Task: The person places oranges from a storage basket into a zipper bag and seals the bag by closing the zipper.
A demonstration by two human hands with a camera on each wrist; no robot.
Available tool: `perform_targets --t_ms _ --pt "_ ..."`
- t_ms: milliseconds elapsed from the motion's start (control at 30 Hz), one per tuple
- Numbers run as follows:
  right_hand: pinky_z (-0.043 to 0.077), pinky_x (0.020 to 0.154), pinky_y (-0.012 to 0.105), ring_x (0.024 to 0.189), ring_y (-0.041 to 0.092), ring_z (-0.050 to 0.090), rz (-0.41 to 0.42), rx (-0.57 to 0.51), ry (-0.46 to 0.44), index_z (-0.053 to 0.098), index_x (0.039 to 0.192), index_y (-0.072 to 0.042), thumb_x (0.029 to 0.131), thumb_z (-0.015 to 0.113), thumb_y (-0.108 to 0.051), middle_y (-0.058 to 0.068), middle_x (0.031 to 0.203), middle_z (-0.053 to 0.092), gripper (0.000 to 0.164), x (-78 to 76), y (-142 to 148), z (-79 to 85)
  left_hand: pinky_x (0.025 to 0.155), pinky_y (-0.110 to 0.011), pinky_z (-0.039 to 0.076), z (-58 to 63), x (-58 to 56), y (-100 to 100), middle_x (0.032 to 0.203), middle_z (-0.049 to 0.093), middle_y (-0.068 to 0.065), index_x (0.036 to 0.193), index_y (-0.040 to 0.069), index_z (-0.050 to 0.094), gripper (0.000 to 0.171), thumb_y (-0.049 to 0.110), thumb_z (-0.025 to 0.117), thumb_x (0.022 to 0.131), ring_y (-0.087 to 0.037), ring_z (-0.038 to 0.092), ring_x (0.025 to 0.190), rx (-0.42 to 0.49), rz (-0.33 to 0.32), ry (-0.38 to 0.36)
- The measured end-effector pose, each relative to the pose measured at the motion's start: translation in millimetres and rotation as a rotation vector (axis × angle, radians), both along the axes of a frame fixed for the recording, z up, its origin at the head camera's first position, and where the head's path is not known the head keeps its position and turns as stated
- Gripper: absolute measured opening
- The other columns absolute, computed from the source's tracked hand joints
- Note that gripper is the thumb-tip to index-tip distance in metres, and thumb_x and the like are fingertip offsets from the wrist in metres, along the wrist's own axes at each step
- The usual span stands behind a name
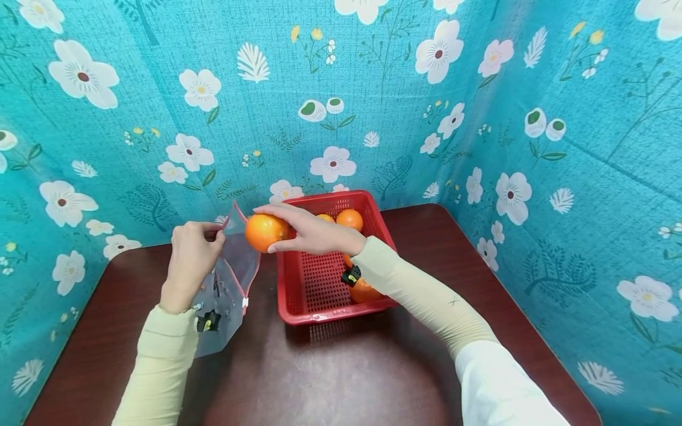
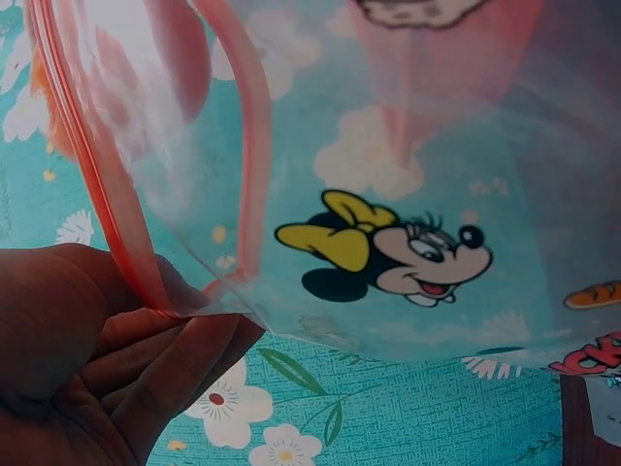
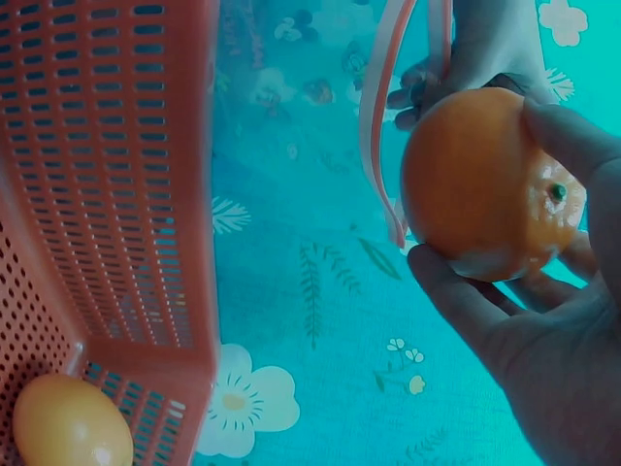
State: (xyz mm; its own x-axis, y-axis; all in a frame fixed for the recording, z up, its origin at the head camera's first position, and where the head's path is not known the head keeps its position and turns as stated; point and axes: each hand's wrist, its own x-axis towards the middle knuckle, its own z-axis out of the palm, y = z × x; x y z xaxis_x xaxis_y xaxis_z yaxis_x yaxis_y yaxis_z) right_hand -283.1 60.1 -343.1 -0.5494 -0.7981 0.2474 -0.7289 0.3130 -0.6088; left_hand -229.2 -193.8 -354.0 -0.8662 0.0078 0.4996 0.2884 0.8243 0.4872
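My left hand (image 1: 193, 255) pinches the pink-edged rim of a clear zip bag (image 1: 226, 307) at its top corner. Cartoon prints cover the bag (image 2: 388, 262), and its mouth stands parted in the left wrist view. In my right hand (image 1: 314, 231) is an orange (image 1: 264, 233), gripped between thumb and fingers right beside the bag's mouth. The right wrist view shows the orange (image 3: 485, 184) with its green stem end toward the palm; the left hand (image 3: 495, 49) appears behind it.
A red plastic basket (image 1: 290, 296) stands right of the bag, under the right forearm. Several more oranges (image 1: 350, 219) lie in it, partly hidden by the arm. The dark brown table (image 1: 330, 378) meets a blue flowered cloth (image 1: 330, 136) behind and at the right.
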Motion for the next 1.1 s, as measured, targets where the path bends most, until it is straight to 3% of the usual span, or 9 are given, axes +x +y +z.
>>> perform_targets --t_ms 233,567,833,1100 --pt "0.042 0.109 0.025 0.136 0.012 0.045 0.021 -0.043 0.003 0.04 0.155 -0.015 0.091 0.077 -0.033 0.0 0.153 0.045 0.077 0.9 -11 -4.4 0.059 -0.045 0.058 -1.8 1.0 1 0.086 0.074 -0.026 0.104 -0.009 0.076 0.019 -0.002 0.068 0.088 -0.036 0.069 0.068 -0.002 -0.017 0.001" --pt "0.044 0.108 0.024 0.135 0.017 0.047 0.033 0.008 0.05 0.042 0.152 -0.008 0.086 0.082 -0.025 0.006 0.151 0.048 0.079 2.3 -19 -6.7 0.057 -0.039 0.057 -4.8 2.9 0 0.084 0.074 -0.026 0.103 -0.01 0.076 0.019 -0.001 0.069 0.088 -0.034 0.069 0.066 0.021 -0.026 0.019" --pt "0.045 0.106 0.023 0.135 0.017 0.047 0.048 0.073 0.083 0.049 0.148 -0.009 0.082 0.086 -0.021 0.006 0.15 0.05 0.076 -2.1 -26 -8.2 0.059 -0.046 0.059 -1.4 6.1 -1 0.083 0.073 -0.026 0.101 -0.01 0.076 0.018 0.0 0.069 0.088 -0.034 0.069 0.065 0.03 -0.008 0.019" --pt "0.047 0.101 0.022 0.129 0.017 0.048 0.059 0.133 0.09 0.054 0.145 -0.011 0.08 0.088 -0.022 0.005 0.146 0.05 0.074 -2.2 -30 -6.6 0.051 -0.026 0.049 7.6 6.8 0 0.082 0.074 -0.025 0.099 -0.01 0.077 0.017 -0.001 0.067 0.089 -0.03 0.066 0.06 0.024 -0.016 0.042"
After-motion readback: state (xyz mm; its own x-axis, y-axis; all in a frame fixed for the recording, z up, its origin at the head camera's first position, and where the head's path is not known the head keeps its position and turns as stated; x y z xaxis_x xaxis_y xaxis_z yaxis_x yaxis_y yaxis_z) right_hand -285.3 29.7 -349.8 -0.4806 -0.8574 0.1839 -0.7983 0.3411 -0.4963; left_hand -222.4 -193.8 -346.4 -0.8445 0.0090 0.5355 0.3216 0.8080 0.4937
